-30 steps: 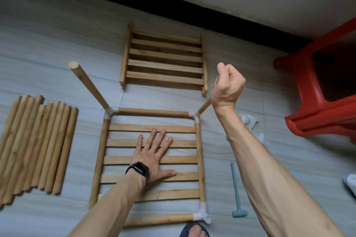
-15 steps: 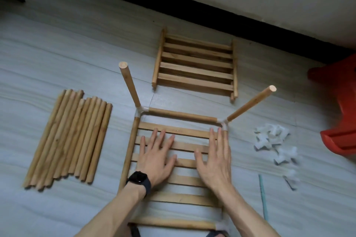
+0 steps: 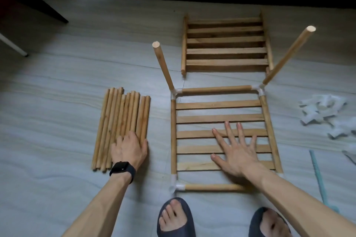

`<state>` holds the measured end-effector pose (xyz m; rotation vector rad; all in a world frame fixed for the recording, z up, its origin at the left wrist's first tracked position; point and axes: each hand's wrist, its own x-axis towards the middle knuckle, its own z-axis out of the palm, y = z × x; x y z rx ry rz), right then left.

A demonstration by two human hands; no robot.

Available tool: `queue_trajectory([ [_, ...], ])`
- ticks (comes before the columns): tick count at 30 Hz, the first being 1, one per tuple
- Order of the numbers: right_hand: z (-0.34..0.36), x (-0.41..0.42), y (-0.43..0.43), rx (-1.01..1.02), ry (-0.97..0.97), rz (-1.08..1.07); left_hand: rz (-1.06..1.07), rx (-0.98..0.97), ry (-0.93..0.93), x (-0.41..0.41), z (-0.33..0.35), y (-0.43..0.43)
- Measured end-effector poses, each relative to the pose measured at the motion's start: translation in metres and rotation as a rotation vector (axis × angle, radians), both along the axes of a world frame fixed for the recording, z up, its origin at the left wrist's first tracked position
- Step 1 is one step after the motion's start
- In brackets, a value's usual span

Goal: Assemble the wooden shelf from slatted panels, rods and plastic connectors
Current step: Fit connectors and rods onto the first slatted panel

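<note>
A slatted panel [image 3: 219,105] lies flat on the floor, framed by rods joined with white plastic connectors [image 3: 174,92]. From its two far corners a left rod [image 3: 162,65] and a right rod [image 3: 287,57] stand up. My right hand [image 3: 235,148] rests flat on the slats, fingers spread. A pile of loose rods [image 3: 119,117] lies to the left. My left hand [image 3: 129,148], with a black watch on the wrist, curls over the pile's near right end, thumb against the outermost rod. A second slatted panel [image 3: 225,51] lies beyond.
Loose white connectors [image 3: 323,109] are heaped on the floor at right. A teal mallet [image 3: 317,175] lies near the right edge. My feet in dark slippers [image 3: 175,217] stand just before the frame. A dark furniture leg [image 3: 38,4] slants at the upper left.
My right hand let go of the far right upright rod and came down flat on the slats. My left hand then left the panel for the rod pile.
</note>
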<state>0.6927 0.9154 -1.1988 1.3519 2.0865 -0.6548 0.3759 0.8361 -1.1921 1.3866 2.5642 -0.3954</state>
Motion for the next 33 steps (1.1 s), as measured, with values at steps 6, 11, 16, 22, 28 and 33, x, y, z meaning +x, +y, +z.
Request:
queue_trajectory([
  [6,0.02,0.004,-0.009,-0.019,0.127,-0.156,-0.149,-0.17,0.069,0.012,0.008,-0.001],
  [11,0.031,0.018,-0.044,0.01,0.408,-0.428,0.084,-0.036,-0.266,0.021,0.014,-0.009],
  [16,0.06,0.025,-0.059,-0.201,0.869,-1.014,-0.171,0.187,-0.644,0.041,0.025,-0.04],
  [22,0.09,0.034,-0.046,-0.389,1.513,-1.636,-0.784,0.295,-0.497,0.134,0.035,-0.011],
  [28,0.126,0.08,-0.024,0.238,1.804,-1.889,-0.931,0.137,-0.576,0.241,0.03,0.024],
  [33,0.157,0.124,-0.05,0.391,1.888,-1.67,-0.873,-0.311,-0.375,0.253,-0.015,0.009],
])
